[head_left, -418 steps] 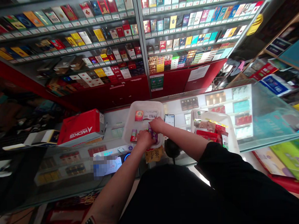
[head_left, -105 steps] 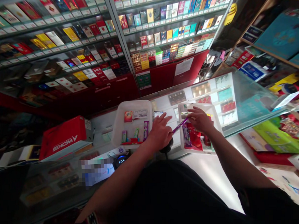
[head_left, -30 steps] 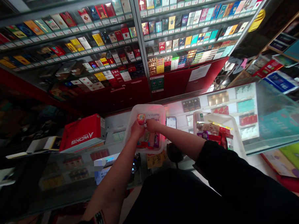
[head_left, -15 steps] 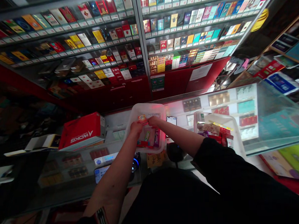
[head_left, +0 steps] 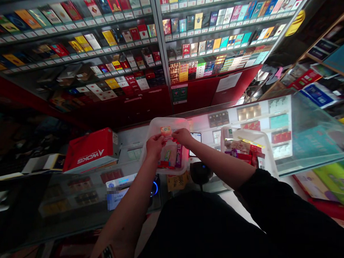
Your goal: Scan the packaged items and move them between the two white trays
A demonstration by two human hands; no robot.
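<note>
A white plastic tub [head_left: 147, 154] stands on the glass counter in front of me. Over its far half, my left hand [head_left: 155, 145] pinches the left lower corner of a small orange-and-white packet [head_left: 165, 131]. On the packet's right side, my right hand [head_left: 181, 137] is closed, its fingertips on something small and red at the packet's edge. Below the hands, inside the tub, lie a green packet [head_left: 168, 155], a purple packet [head_left: 179, 156] and a red packet [head_left: 165, 165].
A second white tub [head_left: 271, 155] with assorted packets is at the right. A phone [head_left: 195, 143] lies between the tubs. A red box [head_left: 90, 149] is at the left, a black round device [head_left: 201, 172] nearer me. Shelves of small boxes [head_left: 183, 72] line the back.
The hands have moved slightly apart, and more of the orange-and-white packet now shows above them. The whole view has shifted a little.
</note>
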